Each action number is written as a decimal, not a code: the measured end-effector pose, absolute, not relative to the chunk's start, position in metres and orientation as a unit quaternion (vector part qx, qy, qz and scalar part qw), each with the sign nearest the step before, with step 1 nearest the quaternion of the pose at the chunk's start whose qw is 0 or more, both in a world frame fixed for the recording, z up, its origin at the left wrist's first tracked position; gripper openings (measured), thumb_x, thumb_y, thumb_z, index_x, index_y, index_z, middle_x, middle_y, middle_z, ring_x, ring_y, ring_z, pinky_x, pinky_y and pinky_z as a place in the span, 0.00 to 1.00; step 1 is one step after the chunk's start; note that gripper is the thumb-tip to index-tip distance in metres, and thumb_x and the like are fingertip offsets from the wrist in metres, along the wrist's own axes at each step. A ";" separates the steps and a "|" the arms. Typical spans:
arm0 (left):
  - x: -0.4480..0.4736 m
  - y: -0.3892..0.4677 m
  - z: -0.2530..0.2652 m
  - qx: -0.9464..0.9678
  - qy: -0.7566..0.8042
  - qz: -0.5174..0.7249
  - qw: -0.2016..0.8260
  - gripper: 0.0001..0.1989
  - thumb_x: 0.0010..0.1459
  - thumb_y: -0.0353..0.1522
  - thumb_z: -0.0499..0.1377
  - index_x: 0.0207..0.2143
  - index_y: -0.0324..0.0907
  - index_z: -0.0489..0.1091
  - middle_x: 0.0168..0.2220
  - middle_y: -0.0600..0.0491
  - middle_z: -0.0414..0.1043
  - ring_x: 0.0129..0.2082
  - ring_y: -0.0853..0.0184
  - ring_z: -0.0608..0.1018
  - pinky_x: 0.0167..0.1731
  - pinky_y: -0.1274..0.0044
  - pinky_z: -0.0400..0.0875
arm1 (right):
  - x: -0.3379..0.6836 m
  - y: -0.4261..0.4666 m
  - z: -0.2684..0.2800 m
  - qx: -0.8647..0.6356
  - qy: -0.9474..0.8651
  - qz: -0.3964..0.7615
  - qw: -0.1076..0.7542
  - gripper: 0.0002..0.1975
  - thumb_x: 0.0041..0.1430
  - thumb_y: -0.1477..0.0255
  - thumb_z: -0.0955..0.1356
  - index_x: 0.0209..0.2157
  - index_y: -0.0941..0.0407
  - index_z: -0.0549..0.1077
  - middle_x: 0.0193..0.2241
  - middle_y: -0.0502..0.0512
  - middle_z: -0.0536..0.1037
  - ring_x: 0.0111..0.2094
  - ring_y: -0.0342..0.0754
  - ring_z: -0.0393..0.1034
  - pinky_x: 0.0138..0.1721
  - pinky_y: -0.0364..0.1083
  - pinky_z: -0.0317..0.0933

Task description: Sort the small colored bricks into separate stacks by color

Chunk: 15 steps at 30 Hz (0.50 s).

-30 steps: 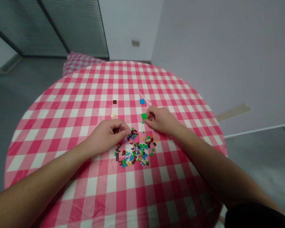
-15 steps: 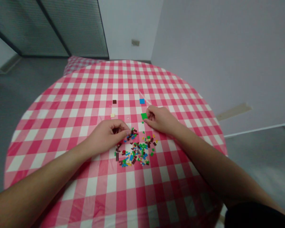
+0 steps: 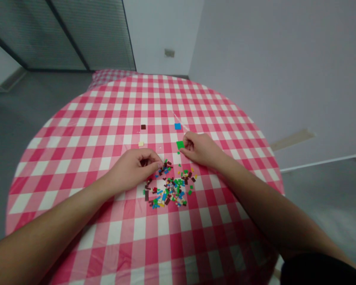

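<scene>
Many small building bricks (image 3: 173, 187) in brown, green, blue, white, red and yellow lie in a loose pile. At the pile's upper left, my left hand (image 3: 138, 167) is closed in a pinch, its fingertips over several brown and blue bricks. Whatever sits between those fingertips is too small to make out. My right hand (image 3: 200, 148) is curled shut against the right side of a flat green plate (image 3: 179, 145), partly covering it. Whether the fingers grip the plate or a tiny piece beside it, I cannot tell.
Beyond the hands lie a blue plate (image 3: 177, 126), a dark brown piece (image 3: 143, 127) and a cream piece (image 3: 141, 144). A round table with a red-and-white checked cloth (image 3: 160, 91) carries everything. A wall (image 3: 269, 79) stands to the right.
Both hands stay in nearly the same place. The bricks show no clear movement; the view has shifted only very slightly.
</scene>
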State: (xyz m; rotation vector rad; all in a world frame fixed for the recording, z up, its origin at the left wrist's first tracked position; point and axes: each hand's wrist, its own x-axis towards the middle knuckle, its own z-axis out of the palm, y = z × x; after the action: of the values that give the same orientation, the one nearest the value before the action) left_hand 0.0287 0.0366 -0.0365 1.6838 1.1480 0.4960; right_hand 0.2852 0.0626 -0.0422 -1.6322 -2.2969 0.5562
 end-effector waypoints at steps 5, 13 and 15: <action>0.017 0.048 -0.031 0.734 0.484 0.208 0.429 0.13 0.58 0.42 0.62 0.37 0.43 0.79 0.34 0.49 0.82 0.30 0.64 0.78 0.32 0.73 0.71 | 0.286 0.061 -0.038 -0.559 -0.791 0.207 0.137 0.05 0.60 0.71 0.70 0.32 0.53 0.69 0.29 0.53 0.79 0.30 0.48 0.72 0.32 0.47 0.60; 0.001 0.056 -0.033 0.840 0.374 0.076 0.385 0.10 0.59 0.34 0.59 0.35 0.47 0.81 0.38 0.52 0.83 0.36 0.64 0.81 0.38 0.74 0.72 | 0.291 0.053 -0.020 -0.468 -0.816 0.325 0.098 0.04 0.58 0.74 0.70 0.33 0.55 0.79 0.26 0.50 0.80 0.27 0.44 0.72 0.32 0.44 0.61; 0.002 0.055 -0.029 0.850 0.346 0.046 0.395 0.10 0.59 0.32 0.59 0.34 0.48 0.81 0.37 0.52 0.83 0.36 0.64 0.82 0.39 0.75 0.72 | 0.293 0.051 -0.014 -0.444 -0.818 0.358 0.074 0.05 0.58 0.76 0.70 0.33 0.56 0.81 0.25 0.50 0.81 0.26 0.43 0.72 0.31 0.43 0.61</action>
State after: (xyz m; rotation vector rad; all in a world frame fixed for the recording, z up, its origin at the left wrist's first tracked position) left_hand 0.0018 0.0549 -0.0286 2.1552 0.8765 0.1158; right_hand 0.2934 0.0509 -0.0139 -1.3325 -2.4552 1.0745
